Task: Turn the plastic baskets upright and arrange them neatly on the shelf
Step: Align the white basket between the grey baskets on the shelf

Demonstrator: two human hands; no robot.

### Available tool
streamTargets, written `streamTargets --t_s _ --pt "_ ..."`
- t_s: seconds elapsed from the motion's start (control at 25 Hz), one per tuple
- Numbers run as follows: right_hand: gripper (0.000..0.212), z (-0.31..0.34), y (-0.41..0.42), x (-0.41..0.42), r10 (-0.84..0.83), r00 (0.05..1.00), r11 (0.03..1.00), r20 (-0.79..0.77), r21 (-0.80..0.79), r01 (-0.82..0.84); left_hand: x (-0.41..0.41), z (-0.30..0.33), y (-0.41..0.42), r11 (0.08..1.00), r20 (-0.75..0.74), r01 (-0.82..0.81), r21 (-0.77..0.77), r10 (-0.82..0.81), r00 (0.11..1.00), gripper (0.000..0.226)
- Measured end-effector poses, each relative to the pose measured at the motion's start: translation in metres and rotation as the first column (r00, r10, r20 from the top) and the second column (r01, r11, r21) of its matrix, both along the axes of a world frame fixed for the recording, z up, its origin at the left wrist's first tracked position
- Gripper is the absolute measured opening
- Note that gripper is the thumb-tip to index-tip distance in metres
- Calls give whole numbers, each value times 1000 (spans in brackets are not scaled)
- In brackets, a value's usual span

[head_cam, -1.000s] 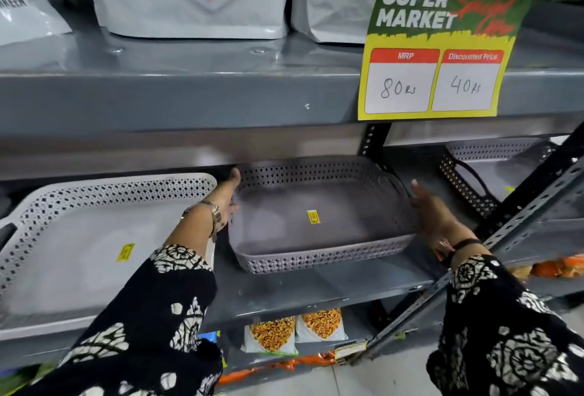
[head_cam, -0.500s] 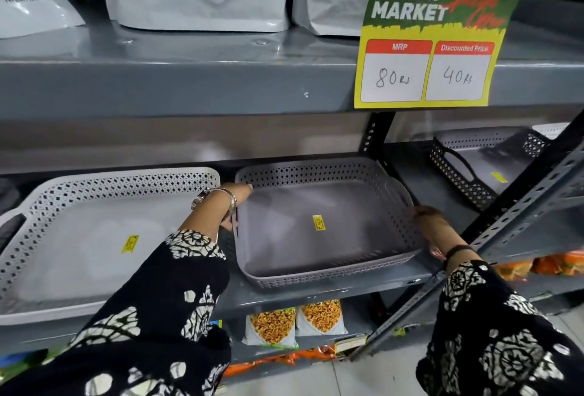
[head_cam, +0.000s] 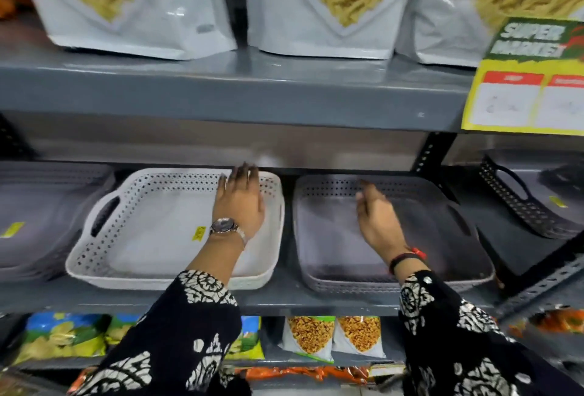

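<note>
A white perforated basket (head_cam: 104, 256) stands upright in the middle of the grey shelf (head_cam: 275, 297). Right beside it sits a grey perforated basket (head_cam: 442, 237), also upright. My left hand (head_cam: 240, 203) hovers over the far right corner of the white basket, fingers spread and empty. My right hand (head_cam: 376, 218) hangs over the inside of the grey basket with its fingers loosely curled and nothing in them. A black basket (head_cam: 518, 206) leans tilted in the bay to the right. Another grey basket (head_cam: 38, 225) lies at the far left, blurred.
An upper shelf (head_cam: 221, 92) close above carries large white snack bags (head_cam: 136, 1) and a yellow price sign (head_cam: 524, 79) at its right. A slotted black upright (head_cam: 433, 152) divides the bays. Small snack packets (head_cam: 335, 335) fill the shelf below.
Both hands have let go of the grey basket, which now rests flat. My view swung left. My left hand moved over the white basket and my right hand over the grey one.
</note>
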State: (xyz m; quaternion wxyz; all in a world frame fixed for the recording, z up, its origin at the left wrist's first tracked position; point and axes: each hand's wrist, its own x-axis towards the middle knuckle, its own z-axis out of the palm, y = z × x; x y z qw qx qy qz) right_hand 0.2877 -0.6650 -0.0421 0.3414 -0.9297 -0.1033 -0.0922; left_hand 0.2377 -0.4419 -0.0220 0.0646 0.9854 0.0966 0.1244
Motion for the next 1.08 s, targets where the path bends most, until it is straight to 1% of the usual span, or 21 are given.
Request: streamTargets --t_s 0.08,0.12,0.2,0.28,0.36,0.44,0.52,0.64,0.68,0.72,0.8,0.84,0.92,1.0,1.08 --pt "43 -6 47 -9 121 992 989 -26 -85 -123 -20 -8 50 997 16 -70 29 69 997 59" --pt "47 -10 65 -14 156 986 980 -63 -113 -162 -29 -10 72 993 -3 -100 54 101 995 60" --pt "55 -19 97 -21 175 973 973 -148 -125 -194 -46 -16 118 982 -63 -158 103 165 984 62" --pt "64 -29 122 -24 135 971 981 -196 -113 -159 -60 -21 166 968 -78 -224 115 233 969 64" --pt "69 -37 138 -24 66 971 992 -231 -87 -88 -73 -27 208 949 -93 -313 50 316 944 65" --pt "67 -41 145 -22 21 968 994 -250 -101 -48 -82 -32 244 913 -169 -408 -26 398 902 65" --pt "59 -40 144 -23 -37 974 992 -222 -123 9 -83 -40 265 883 -228 -458 -103 427 875 63" --pt "49 -40 147 -24 -111 972 987 -205 -138 83 -78 -51 276 848 -287 -438 -299 358 889 53" --pt "48 -41 149 -24 -111 973 986 -202 -148 82 -76 -52 275 847 -294 -416 -331 326 898 47" --pt "48 -42 151 -24 -104 975 985 -196 -156 74 -75 -53 272 854 -273 -391 -343 307 912 40" --pt "55 -44 156 -22 -80 979 984 -185 -172 48 -75 -54 265 874 -171 -348 -340 307 936 30" --pt "59 -43 158 -23 -79 979 984 -189 -174 46 -75 -54 262 869 -130 -339 -360 314 941 26" --pt "63 -44 158 -23 -89 978 982 -190 -180 54 -74 -55 258 847 -65 -327 -420 331 941 27" --pt "65 -43 158 -23 -86 979 980 -187 -195 49 -72 -54 259 839 -43 -328 -434 344 938 28" --pt "59 -43 156 -22 -69 986 980 -154 -193 39 -69 -51 260 839 -36 -321 -440 340 940 27"
